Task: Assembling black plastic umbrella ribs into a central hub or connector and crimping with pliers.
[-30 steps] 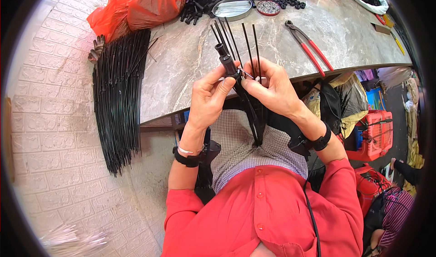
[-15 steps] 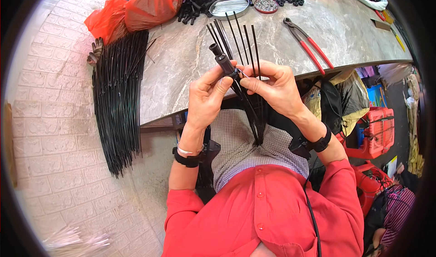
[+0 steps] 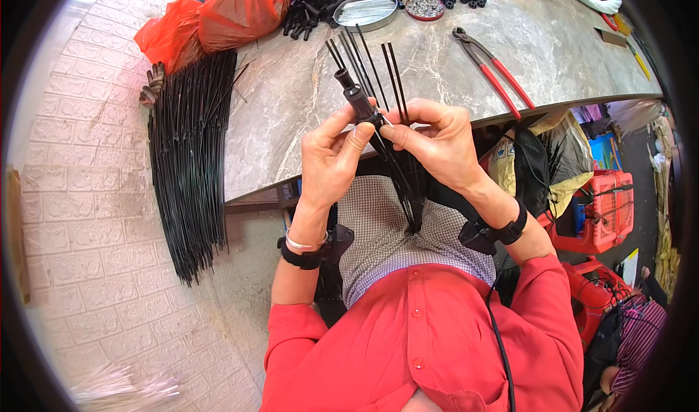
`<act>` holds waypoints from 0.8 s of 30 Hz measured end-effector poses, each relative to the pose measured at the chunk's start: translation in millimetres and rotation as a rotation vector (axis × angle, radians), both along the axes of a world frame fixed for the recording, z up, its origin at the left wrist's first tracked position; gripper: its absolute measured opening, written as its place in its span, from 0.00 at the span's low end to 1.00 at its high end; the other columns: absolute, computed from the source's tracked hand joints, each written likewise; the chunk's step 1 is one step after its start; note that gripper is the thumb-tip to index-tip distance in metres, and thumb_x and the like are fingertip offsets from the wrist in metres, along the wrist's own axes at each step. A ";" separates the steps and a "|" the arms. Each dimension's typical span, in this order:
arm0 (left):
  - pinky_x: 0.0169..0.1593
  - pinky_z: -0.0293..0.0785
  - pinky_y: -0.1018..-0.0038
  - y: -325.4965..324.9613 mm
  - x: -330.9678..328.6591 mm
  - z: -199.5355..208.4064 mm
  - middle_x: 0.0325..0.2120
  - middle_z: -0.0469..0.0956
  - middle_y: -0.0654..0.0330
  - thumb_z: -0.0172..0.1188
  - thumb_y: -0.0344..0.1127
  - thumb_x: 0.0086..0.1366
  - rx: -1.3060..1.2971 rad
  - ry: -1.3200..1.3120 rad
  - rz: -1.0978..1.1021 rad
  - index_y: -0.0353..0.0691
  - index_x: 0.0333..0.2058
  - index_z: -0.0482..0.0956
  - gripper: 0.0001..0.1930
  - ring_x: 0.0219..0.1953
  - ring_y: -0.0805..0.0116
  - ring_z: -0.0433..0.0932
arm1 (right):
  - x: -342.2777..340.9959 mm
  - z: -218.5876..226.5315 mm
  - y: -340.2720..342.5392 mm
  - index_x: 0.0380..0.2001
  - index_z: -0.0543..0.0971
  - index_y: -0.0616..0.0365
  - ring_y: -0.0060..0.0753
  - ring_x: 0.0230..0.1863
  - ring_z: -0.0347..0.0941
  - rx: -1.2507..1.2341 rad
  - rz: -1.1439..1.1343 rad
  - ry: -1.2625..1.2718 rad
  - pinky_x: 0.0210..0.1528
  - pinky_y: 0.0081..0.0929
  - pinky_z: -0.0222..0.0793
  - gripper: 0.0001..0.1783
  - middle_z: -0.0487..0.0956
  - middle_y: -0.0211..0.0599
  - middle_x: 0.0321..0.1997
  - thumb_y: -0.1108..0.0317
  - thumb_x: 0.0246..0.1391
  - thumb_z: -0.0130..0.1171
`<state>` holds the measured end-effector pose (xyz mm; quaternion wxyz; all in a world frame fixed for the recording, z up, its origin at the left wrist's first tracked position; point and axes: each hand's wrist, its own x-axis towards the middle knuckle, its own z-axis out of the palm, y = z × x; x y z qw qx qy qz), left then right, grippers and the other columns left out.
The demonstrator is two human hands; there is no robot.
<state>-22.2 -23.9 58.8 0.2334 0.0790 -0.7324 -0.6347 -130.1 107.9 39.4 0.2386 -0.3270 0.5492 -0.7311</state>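
Note:
My left hand (image 3: 329, 159) is closed round the lower end of a black stepped plastic tube (image 3: 355, 97) that looks like an umbrella runner, tilted up and left. My right hand (image 3: 443, 144) pinches a thin pale wire (image 3: 386, 119) at the tube's lower rim, thumb and forefinger pressed together. Several thin black rods (image 3: 409, 202), like umbrella ribs, gather in my lap. They run up behind and between my hands, and their upper ends stand fanned out over the table edge. Fingers hide where rods, wire and tube meet.
On the grey marbled table (image 3: 291, 113) lie red-handled cutters (image 3: 495, 73), a tin of pale wires (image 3: 366, 12), a dish of small metal pieces (image 3: 424, 8) and piled black tubes (image 3: 320, 8). Orange-red bags (image 3: 244, 15) and a rod bundle (image 3: 189, 164) are at the left, red stools (image 3: 608, 212) at the right.
My right hand has shifted slightly left, closer to the tube. The fanned rod tips have swung left and bunched closer together. My left hand still holds the tube.

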 end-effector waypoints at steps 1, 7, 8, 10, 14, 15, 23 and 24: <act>0.47 0.71 0.79 0.7 -0.1 0.7 0.39 0.79 0.57 0.57 0.28 0.64 0.008 -0.011 0.017 0.29 0.49 0.74 0.16 0.42 0.73 0.75 | 0.4 0.5 -0.2 0.34 0.81 0.66 0.15 0.28 0.74 0.017 -0.002 0.008 0.28 0.14 0.71 0.08 0.81 0.33 0.30 0.75 0.48 0.63; 0.43 0.74 0.80 -1.6 -1.0 -1.3 0.40 0.79 0.56 0.57 0.25 0.63 -0.030 0.013 0.043 0.28 0.50 0.73 0.16 0.42 0.74 0.76 | 3.4 3.6 -1.6 0.35 0.81 0.66 0.15 0.30 0.75 0.039 -0.071 0.092 0.29 0.15 0.71 0.08 0.82 0.34 0.30 0.76 0.49 0.62; 0.43 0.74 0.80 -1.0 -1.4 -0.6 0.40 0.79 0.56 0.57 0.25 0.63 -0.029 0.012 0.043 0.28 0.50 0.73 0.16 0.42 0.74 0.76 | 4.5 2.1 -1.9 0.35 0.81 0.66 0.15 0.30 0.75 0.040 -0.071 0.091 0.29 0.15 0.71 0.08 0.82 0.34 0.30 0.76 0.49 0.62; 0.48 0.72 0.77 0.2 -2.1 1.3 0.40 0.79 0.54 0.57 0.26 0.63 0.005 -0.012 0.042 0.28 0.49 0.74 0.16 0.43 0.71 0.76 | 6.8 -1.6 -2.5 0.35 0.81 0.66 0.16 0.32 0.75 -0.026 -0.097 0.011 0.29 0.15 0.72 0.08 0.82 0.35 0.30 0.76 0.49 0.62; 0.48 0.72 0.76 0.1 -1.8 0.9 0.39 0.79 0.54 0.57 0.26 0.63 0.002 -0.008 0.035 0.28 0.49 0.74 0.16 0.43 0.71 0.76 | 7.5 2.4 -1.5 0.34 0.81 0.66 0.15 0.31 0.75 0.001 -0.097 0.021 0.29 0.15 0.72 0.08 0.82 0.34 0.29 0.76 0.49 0.62; 0.48 0.72 0.76 0.5 -1.7 1.5 0.39 0.79 0.55 0.57 0.26 0.63 0.005 -0.006 0.033 0.29 0.49 0.74 0.16 0.43 0.71 0.76 | 7.6 2.7 -1.5 0.34 0.81 0.66 0.14 0.31 0.74 0.012 -0.099 0.035 0.29 0.14 0.71 0.08 0.81 0.33 0.29 0.76 0.49 0.62; 0.45 0.74 0.78 1.0 -1.4 2.2 0.40 0.79 0.55 0.57 0.25 0.62 -0.020 0.024 -0.012 0.29 0.49 0.74 0.16 0.43 0.72 0.77 | 8.3 0.1 2.2 0.35 0.81 0.64 0.13 0.33 0.73 -0.032 -0.080 0.037 0.26 0.11 0.69 0.08 0.78 0.28 0.32 0.76 0.50 0.60; 0.46 0.73 0.78 1.6 -0.9 2.8 0.39 0.79 0.56 0.58 0.25 0.62 -0.017 0.010 0.009 0.29 0.49 0.74 0.16 0.42 0.72 0.77 | 8.6 1.1 2.4 0.35 0.81 0.64 0.13 0.34 0.73 -0.042 -0.063 0.053 0.27 0.11 0.69 0.08 0.78 0.29 0.33 0.76 0.50 0.60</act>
